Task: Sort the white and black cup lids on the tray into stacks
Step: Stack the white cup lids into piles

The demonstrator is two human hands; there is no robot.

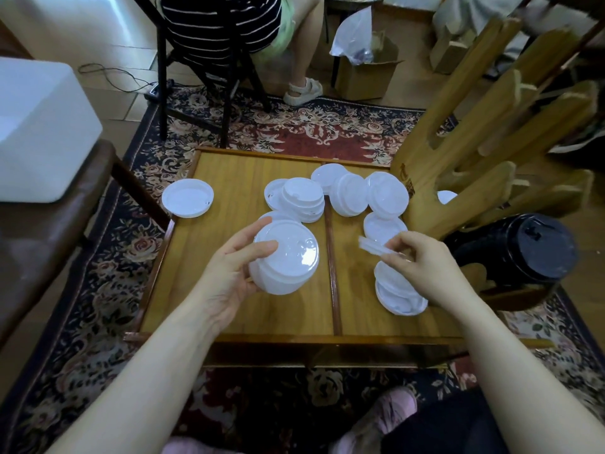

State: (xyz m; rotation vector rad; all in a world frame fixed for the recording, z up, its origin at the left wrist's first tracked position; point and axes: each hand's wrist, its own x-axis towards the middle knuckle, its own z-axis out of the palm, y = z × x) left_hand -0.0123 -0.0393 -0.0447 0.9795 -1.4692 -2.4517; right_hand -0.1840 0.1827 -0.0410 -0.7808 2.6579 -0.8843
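My left hand (234,267) grips a stack of white lids (284,258) above the left half of the wooden tray (229,178). My right hand (422,260) pinches a single white lid (371,245) edge-on over the right half. Several loose white lids (353,193) lie scattered across the tray's far side, with a small pile (302,199) near the middle divider. More white lids (397,294) lie under my right hand. A stack of black lids (520,247) sits to the right, off the tray.
One white lid (187,198) lies on the tray's far left edge. A wooden stand (465,142) leans over the tray's right side. A person sits on a chair (196,70) beyond the tray. A white box (36,126) rests on a seat at the left.
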